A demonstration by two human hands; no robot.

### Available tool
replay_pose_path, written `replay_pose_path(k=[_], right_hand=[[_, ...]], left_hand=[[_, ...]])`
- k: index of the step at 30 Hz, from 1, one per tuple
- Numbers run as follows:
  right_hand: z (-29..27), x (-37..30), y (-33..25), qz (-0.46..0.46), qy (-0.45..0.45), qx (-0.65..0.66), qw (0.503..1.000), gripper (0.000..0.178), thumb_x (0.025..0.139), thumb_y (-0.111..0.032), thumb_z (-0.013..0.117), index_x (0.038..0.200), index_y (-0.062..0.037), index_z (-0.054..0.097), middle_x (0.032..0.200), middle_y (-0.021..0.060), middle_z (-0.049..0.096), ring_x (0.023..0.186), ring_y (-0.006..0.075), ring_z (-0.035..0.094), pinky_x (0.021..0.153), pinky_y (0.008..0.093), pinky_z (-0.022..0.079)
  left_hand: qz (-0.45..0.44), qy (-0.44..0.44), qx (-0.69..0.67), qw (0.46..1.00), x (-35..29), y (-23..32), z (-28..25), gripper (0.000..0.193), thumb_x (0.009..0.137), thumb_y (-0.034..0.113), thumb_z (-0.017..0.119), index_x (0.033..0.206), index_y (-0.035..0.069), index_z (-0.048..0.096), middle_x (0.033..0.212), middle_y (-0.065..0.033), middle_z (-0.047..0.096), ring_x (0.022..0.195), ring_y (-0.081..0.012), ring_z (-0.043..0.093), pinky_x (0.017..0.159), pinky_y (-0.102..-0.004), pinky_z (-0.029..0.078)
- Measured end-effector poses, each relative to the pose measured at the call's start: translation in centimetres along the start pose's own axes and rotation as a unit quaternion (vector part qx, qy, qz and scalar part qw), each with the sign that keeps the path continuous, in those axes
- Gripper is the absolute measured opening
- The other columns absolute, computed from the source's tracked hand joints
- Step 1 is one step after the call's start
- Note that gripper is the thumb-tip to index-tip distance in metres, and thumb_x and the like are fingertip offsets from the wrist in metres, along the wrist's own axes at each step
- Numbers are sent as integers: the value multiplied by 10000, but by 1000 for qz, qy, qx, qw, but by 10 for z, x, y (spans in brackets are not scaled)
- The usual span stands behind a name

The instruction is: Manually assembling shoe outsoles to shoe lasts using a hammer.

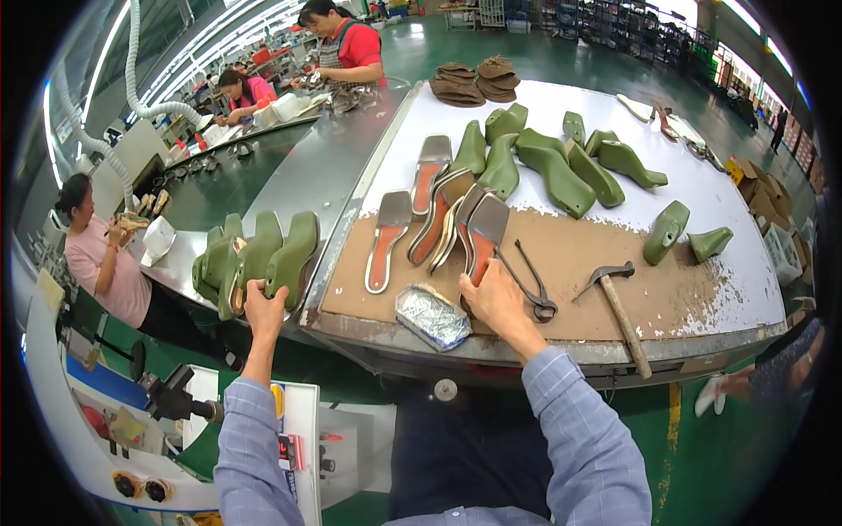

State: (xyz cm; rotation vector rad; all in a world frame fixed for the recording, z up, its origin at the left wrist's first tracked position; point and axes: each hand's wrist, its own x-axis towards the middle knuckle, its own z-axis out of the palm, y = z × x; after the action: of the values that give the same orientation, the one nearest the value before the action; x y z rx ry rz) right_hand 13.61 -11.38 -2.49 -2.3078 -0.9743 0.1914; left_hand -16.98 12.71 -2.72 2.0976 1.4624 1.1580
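Note:
At the metal conveyor's edge, my left hand is closed round the lower end of a green shoe last. Several other green lasts stand packed beside it. On the worktable, my right hand pinches the lower end of an orange-and-grey insole. More insoles lie to its left, some overlapping. Just right of that hand is a pair of pincers, its handles spread apart. A small tray of shiny silvery bits sits left of my right wrist. My palms hide the gripped ends.
Several green lasts lie across the table's middle. A hammer rests at the right, its handle over the front edge. Brown stacked pieces sit at the back. Co-workers work along the conveyor. A white cart stands below left.

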Motion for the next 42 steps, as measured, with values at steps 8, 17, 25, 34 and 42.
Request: replay_pose_path(k=[8,17,25,34,42], right_hand=[[-6,1,7,-43,145,204,967,571,842,-286,615,1286,19,425,1114,230,586,975,370,603,851,431,479],[-127,41,134,91,422,-44,901,566,840,-352,651,1230,22,483,1148,199,546,1077,337,516,915,464,395],[-156,57,247,105,379,-178,902,552,831,-167,636,1323,-26,429,1347,243,374,1205,397,410,1000,462,361],[-6,21,87,-396,74,-86,911,394,883,-345,565,1220,-144,597,1277,158,545,1155,354,513,1010,473,378],[-64,113,93,-178,94,-147,968,516,811,-404,652,1229,-112,574,1426,198,369,1284,331,379,1044,504,315]], left_hand=[[93,-214,-345,909,-57,154,56,513,932,161,579,1354,-37,367,1206,-173,554,1117,-216,546,957,-320,432],[-19,-251,-511,822,-81,180,162,482,975,157,470,1408,25,303,1053,-68,595,700,-62,515,558,-237,466],[-442,-390,-593,548,-36,229,155,577,852,685,439,824,119,547,600,15,477,411,-78,349,361,-213,272],[-331,-422,-565,627,-35,273,175,408,1001,364,410,1033,-5,581,787,-76,602,693,-186,588,634,-300,506],[-270,-328,-599,678,-48,188,57,332,985,294,424,1108,10,545,989,-95,630,800,-193,608,696,-338,511]])
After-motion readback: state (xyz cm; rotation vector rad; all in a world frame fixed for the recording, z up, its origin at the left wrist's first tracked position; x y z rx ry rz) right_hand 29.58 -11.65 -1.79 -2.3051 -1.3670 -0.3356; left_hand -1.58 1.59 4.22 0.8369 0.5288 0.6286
